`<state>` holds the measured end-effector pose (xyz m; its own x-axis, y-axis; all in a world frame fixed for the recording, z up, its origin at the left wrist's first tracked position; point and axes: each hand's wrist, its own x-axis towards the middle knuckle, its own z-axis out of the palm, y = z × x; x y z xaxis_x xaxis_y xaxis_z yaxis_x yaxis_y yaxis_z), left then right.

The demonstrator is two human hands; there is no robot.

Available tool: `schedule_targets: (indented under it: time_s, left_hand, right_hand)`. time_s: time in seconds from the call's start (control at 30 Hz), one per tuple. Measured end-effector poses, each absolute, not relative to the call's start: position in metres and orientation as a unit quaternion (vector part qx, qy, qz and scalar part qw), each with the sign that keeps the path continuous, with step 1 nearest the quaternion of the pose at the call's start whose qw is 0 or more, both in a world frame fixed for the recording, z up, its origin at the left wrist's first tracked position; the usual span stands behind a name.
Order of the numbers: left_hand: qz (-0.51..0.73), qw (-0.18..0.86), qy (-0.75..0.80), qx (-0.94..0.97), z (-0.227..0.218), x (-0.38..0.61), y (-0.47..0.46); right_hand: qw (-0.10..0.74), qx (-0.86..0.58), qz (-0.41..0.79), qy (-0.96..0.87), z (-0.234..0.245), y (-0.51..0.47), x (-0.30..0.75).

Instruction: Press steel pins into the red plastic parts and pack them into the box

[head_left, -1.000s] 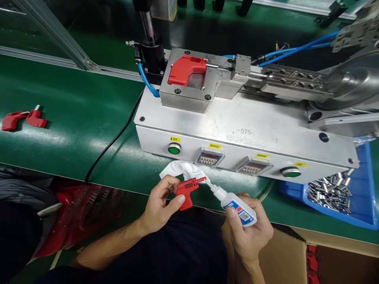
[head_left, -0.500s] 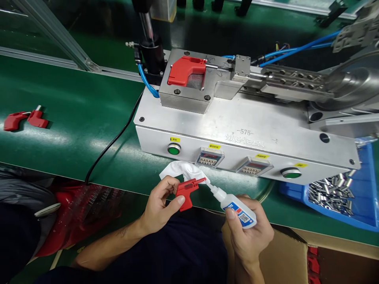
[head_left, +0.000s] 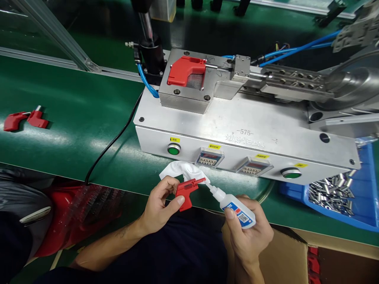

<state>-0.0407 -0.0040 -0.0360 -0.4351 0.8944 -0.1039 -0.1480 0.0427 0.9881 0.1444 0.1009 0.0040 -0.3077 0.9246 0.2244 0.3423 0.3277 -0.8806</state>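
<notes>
Pinched between the thumb and fingers of my left hand (head_left: 161,205) is a red plastic pistol-shaped part (head_left: 186,193), its thin tip pointing right. My right hand (head_left: 250,228) is wrapped round a white glue bottle (head_left: 238,211) with a blue label. The bottle is tilted, and its nozzle is at the tip of the red part; whether they touch I cannot tell. Just behind the part, a crumpled white cloth (head_left: 186,169) lies on the green table. Another red part (head_left: 186,71) sits in the metal fixture (head_left: 183,100) on the machine.
The machine's grey housing (head_left: 189,122) with green buttons spans the table ahead. At the right, a blue bin (head_left: 363,197) holds small metal sleeves. Two red parts (head_left: 38,119) lie at the left near a black cable (head_left: 114,140). A cardboard box (head_left: 284,256) with red parts stands below.
Both hands keep nearly the same pose, with the nozzle still at the red part's tip. At the lower left, a dark shape by the red stool has shifted slightly left.
</notes>
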Motion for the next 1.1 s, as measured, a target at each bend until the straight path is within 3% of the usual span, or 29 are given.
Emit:
schedule_targets:
  time_s: [0.8,0.93,1.1]
  left_hand:
    - [0.605,0.421,0.594,0.322,-0.036,-0.042,-0.004]
    - [0.605,0.424,0.596,0.315,-0.036,-0.042,-0.004]
    - [0.608,0.461,0.581,0.283,-0.035,-0.046,-0.002]
  right_hand:
    - [0.38,-0.446,0.404,-0.702,0.004,0.101,0.143]
    - [0.389,-0.444,0.47,-0.656,-0.001,0.102,0.147]
    - [0.42,-0.404,0.636,-0.506,-0.006,0.116,0.155]
